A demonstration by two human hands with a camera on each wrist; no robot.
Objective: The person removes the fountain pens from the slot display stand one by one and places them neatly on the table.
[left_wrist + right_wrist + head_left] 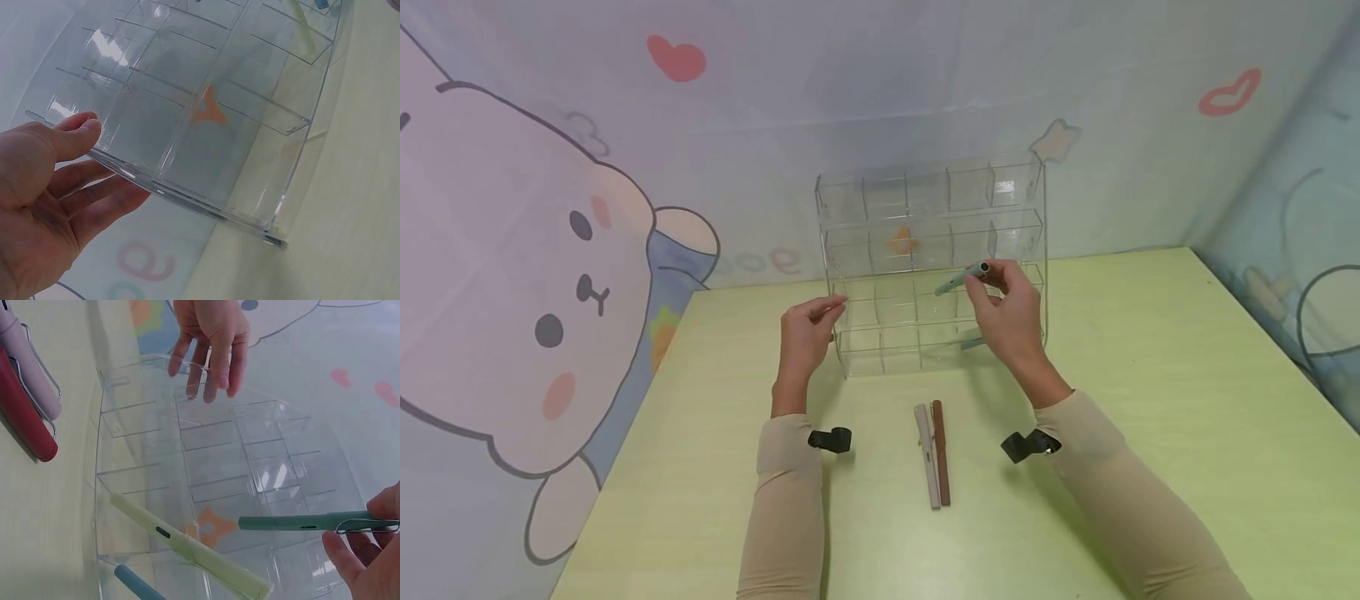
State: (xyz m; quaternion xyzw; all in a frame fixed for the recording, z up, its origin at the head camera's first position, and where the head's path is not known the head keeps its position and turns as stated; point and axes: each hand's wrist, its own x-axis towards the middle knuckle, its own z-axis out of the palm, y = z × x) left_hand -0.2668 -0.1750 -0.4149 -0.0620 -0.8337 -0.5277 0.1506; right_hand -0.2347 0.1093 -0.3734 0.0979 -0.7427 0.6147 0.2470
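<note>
A clear acrylic rack [895,312] with several tiers of compartments stands upright near the back of the table. My left hand [806,335] holds its left side edge, thumb in front and fingers behind, as the left wrist view shows. My right hand [1011,312] pinches a teal pen [281,522] near its clip end. That pen is tilted in front of the rack, its other end pointing left. Lower in the rack lie a pale green pen [187,544] and a blue pen [139,584], both leaning across the compartments in the right wrist view.
On the table in front of the rack, a pale pinkish pen [928,458] and a reddish-brown pen [941,454] lie side by side. Behind the rack hangs a printed cloth backdrop [760,150] with cartoon figures. The yellow-green table [1150,375] extends on both sides.
</note>
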